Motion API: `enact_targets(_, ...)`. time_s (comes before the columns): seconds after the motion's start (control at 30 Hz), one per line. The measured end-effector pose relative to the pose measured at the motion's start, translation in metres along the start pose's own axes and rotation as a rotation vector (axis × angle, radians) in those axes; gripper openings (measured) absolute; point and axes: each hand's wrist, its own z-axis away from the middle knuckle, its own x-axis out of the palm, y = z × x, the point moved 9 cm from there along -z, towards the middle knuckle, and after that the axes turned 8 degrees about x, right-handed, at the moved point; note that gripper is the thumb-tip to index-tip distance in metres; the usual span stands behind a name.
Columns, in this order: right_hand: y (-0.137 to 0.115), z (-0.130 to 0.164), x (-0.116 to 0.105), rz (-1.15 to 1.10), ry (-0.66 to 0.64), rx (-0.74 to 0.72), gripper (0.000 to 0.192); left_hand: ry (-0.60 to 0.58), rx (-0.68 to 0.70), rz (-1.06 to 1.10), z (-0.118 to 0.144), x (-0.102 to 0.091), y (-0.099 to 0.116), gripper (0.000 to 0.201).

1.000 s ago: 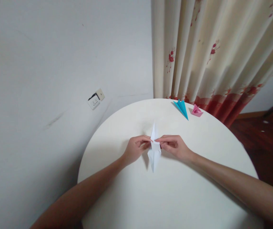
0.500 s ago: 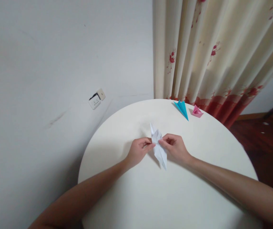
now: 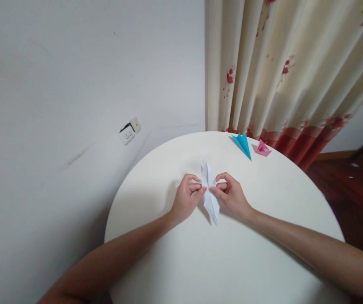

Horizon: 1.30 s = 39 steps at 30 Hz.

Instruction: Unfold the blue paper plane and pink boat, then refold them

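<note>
The left hand (image 3: 186,198) and the right hand (image 3: 230,195) are close together above the middle of the round white table (image 3: 232,261), a little toward its far edge. Between them is a white folded paper piece (image 3: 209,192), long and narrow, with one pointed end toward the person and the other end toward the far edge. Both hands are clamped on it: the left hand pinches its left side with thumb and fingertips, and the right hand pinches its right side in the same way. The other fingers of each hand are curled in. The near point of the paper reaches down toward the table top, but I cannot tell if it touches the surface or hangs just over it. The two forearms come in from the near edge of the table, one from each side.

Near the far edge of the table, to the right, lies a blue folded paper piece (image 3: 242,144) with a sharp point. Just beside it, more to the right, lies a smaller pink folded paper piece (image 3: 262,148). Both are well apart from the hands. Behind that edge hangs a cream curtain (image 3: 282,67) with red flowers, and on the white wall (image 3: 73,84) at the left is a wall socket (image 3: 129,131).
</note>
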Motion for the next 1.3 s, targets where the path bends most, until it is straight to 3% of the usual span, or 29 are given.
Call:
enact_targets(0.07, 0.002, 0.000, -0.001, 0.020, 0.011, 0.020, 0.043, -0.041, -0.027, 0.007, -0.001, 0.003, -0.001, 0.041)
enact_targets(0.2, 0.007, -0.001, -0.003, 0.074, 0.028, 0.058, 0.036, -0.137, -0.001, -0.029, -0.002, 0.011, 0.002, 0.029)
enact_targets(0.43, 0.015, -0.002, -0.011, 0.091, 0.097, 0.075, 0.037, 0.020, 0.034, 0.008, -0.004, 0.000, -0.001, 0.031)
enact_targets(0.6, 0.011, 0.000, -0.004, 0.093, 0.064, 0.067, 0.037, -0.005, 0.033, -0.079, -0.006, -0.001, 0.002, 0.016)
enact_targets(0.73, 0.000, 0.004, 0.000, 0.066, 0.040, -0.017, 0.048, 0.013, -0.012, -0.119, -0.008, -0.006, 0.003, 0.024)
enact_targets(0.87, -0.012, 0.007, 0.000, 0.180, 0.047, -0.108, 0.025, -0.023, -0.021, -0.104, -0.010, -0.005, 0.008, 0.032)
enact_targets(1.03, -0.013, 0.004, -0.005, 0.241, 0.083, -0.100, 0.027, -0.105, -0.044, -0.068, -0.009, 0.003, 0.009, 0.033)
enact_targets(1.3, -0.010, 0.004, -0.009, 0.208, 0.143, -0.073, 0.032, -0.121, -0.081, 0.027, -0.006, 0.007, 0.000, 0.029)
